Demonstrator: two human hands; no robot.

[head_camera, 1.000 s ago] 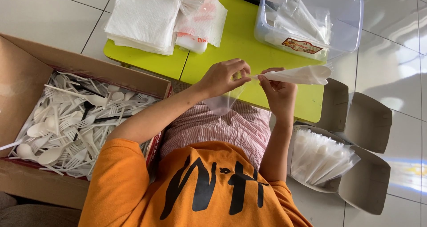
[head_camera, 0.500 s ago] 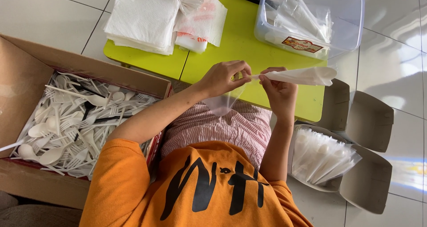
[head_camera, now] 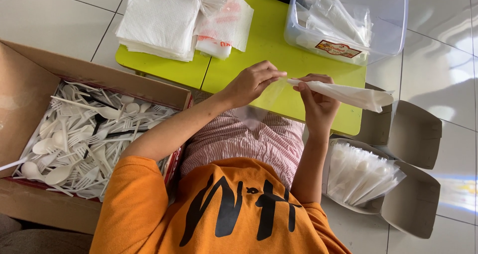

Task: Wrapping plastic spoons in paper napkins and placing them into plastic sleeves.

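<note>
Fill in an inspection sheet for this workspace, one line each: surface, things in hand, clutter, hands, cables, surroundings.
Surface: low lime-green table on pale floor tiles.
Things in hand: rolled white napkin and clear sleeve, held above the table.
Clutter: napkin stack, plastic bags, clear tub holding packets.
Hands: left hand pinches the sleeve; right hand grips the napkin.
Cables: nothing seen.
Surroundings: cardboard box of white plastic cutlery; small box of wrapped packs.
</note>
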